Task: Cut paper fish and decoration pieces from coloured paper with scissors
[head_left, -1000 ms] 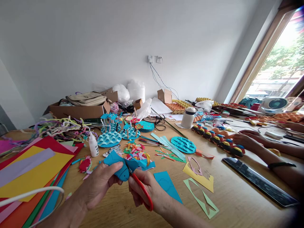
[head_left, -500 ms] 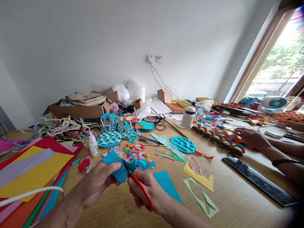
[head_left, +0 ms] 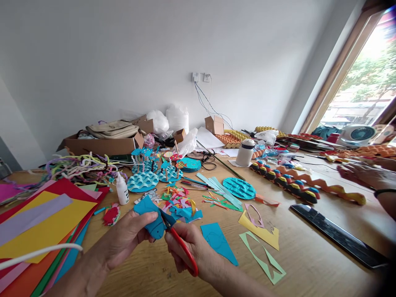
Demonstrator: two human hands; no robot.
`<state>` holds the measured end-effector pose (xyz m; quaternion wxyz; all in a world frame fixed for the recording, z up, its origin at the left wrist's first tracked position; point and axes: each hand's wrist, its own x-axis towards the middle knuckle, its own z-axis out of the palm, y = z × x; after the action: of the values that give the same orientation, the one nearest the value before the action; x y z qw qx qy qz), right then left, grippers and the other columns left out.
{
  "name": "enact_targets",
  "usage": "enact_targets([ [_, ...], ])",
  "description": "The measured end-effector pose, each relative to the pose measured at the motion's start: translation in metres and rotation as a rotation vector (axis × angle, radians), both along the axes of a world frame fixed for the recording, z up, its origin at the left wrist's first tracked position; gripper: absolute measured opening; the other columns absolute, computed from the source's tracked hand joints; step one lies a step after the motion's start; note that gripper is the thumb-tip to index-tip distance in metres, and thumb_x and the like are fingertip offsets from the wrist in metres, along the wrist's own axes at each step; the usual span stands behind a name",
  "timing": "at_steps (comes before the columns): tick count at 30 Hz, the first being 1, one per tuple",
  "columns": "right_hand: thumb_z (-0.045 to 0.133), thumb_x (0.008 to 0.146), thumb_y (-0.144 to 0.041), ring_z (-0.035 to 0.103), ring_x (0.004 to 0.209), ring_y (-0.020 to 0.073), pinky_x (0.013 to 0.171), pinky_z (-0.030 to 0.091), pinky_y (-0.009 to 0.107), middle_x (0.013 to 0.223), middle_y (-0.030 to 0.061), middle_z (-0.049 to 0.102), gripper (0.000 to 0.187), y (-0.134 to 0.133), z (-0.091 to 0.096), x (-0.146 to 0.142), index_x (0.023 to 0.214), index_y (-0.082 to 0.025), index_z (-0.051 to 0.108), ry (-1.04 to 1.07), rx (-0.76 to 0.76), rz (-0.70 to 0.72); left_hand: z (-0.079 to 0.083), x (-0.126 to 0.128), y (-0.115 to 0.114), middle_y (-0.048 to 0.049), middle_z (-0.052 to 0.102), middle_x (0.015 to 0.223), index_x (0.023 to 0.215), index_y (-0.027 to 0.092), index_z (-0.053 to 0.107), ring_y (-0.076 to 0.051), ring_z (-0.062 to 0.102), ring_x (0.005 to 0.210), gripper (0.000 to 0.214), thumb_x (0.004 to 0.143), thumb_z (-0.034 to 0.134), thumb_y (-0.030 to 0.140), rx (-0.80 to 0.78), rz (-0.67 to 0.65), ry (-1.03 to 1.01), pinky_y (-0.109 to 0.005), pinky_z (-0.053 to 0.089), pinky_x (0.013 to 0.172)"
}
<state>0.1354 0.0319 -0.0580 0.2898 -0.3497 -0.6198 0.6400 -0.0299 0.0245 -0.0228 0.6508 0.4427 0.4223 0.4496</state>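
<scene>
— Seen from the head camera, what are your hands on?

— My left hand (head_left: 123, 243) pinches a curved piece of blue craft paper (head_left: 147, 214). My thumb is on top and my fingers are closed underneath. I hold it just above the wooden table (head_left: 305, 266), near the front edge. My right hand (head_left: 189, 252) has its fingers clamped through the loops of the red-handled scissors (head_left: 183, 246). The blades point up and to the left, into the paper's lower edge.

— Are the blades parted?

— They're tucked against the paper, so I can't tell.

— What lies around you?

— To the left of my left hand is a stack of coloured paper sheets (head_left: 40, 227), and a small white glue bottle (head_left: 122, 189) stands beyond it. Just to the right of my right hand lies a blue paper offcut (head_left: 218, 243). Past that are a yellow sheet with a shape cut out (head_left: 262, 234) and a pale green paper frame (head_left: 264, 258). Farther right a long black ruler (head_left: 337, 236) lies flat. Another person's hand (head_left: 359, 174) is over the far right of the table, well apart from mine.
</scene>
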Motion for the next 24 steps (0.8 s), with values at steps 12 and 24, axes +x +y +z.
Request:
enact_targets([
  [12, 0.045, 0.071, -0.059, 0.040, 0.031, 0.0044, 0.028, 0.027, 0.013, 0.041, -0.0069, 0.040, 0.045, -0.005, -0.003, -0.006, 0.059, -0.016, 0.042, 0.014, -0.018, -0.013, -0.003, -0.001, 0.003, 0.0023, 0.056, 0.054, 0.061, 0.017, 0.061, -0.009, 0.045, 0.051, 0.015, 0.067, 0.067, 0.029, -0.050, -0.016, -0.032, -0.021, 0.035, 0.046],
  [24, 0.047, 0.067, -0.063, 0.036, 0.027, 0.0034, 0.027, 0.023, 0.015, 0.036, -0.0082, 0.037, 0.049, -0.009, 0.001, -0.012, 0.053, -0.017, 0.039, 0.013, -0.084, -0.034, -0.010, -0.005, 0.009, 0.0010, 0.056, 0.054, 0.058, 0.015, 0.059, -0.010, 0.046, 0.050, 0.019, 0.063, 0.067, 0.031, -0.076, -0.024, 0.052, -0.021, 0.036, 0.045],
])
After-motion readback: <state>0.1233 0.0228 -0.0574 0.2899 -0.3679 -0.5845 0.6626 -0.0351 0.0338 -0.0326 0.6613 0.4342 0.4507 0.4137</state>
